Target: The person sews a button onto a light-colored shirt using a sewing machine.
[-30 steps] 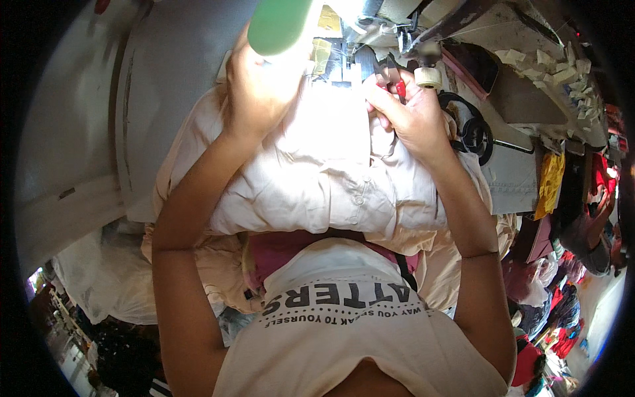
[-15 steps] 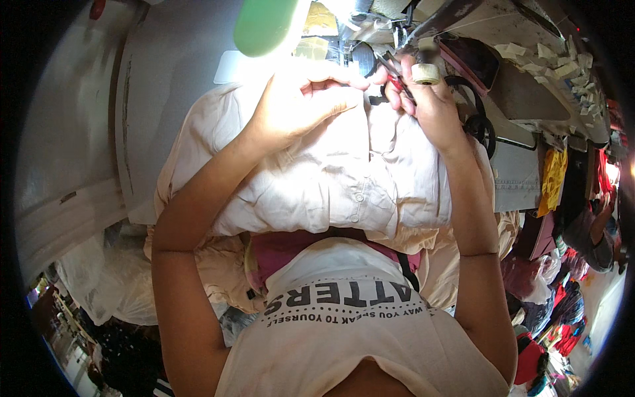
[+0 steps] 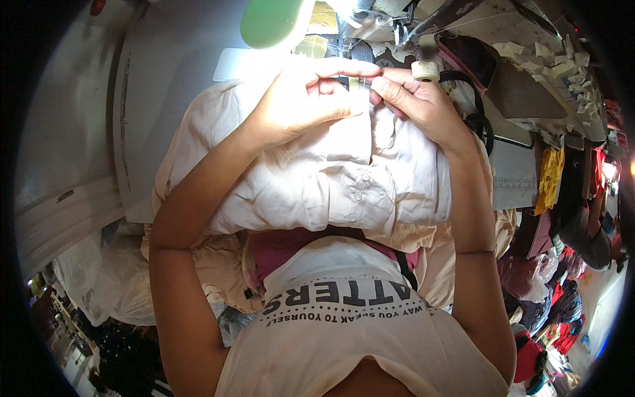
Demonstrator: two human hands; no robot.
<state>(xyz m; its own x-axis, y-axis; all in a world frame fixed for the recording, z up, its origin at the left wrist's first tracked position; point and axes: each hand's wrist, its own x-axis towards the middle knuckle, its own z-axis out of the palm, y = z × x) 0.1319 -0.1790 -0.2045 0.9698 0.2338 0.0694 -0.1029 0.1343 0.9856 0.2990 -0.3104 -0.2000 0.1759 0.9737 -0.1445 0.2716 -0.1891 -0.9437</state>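
garment (image 3: 331,178) — pale pink, buttoned, heaped on the worktop (image 3: 79,132) at frame centre. left hand (image 3: 301,99) and right hand (image 3: 417,99) meet at its upper edge, fingers pinched shut on a small fold between them; both equally near. what the fingertips hold beyond cloth — too small to tell.

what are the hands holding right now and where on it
Both the left hand and the right hand pinch the top edge of the pale pink buttoned garment, fingertips meeting at a small label-like strip; what that strip is cannot be told.
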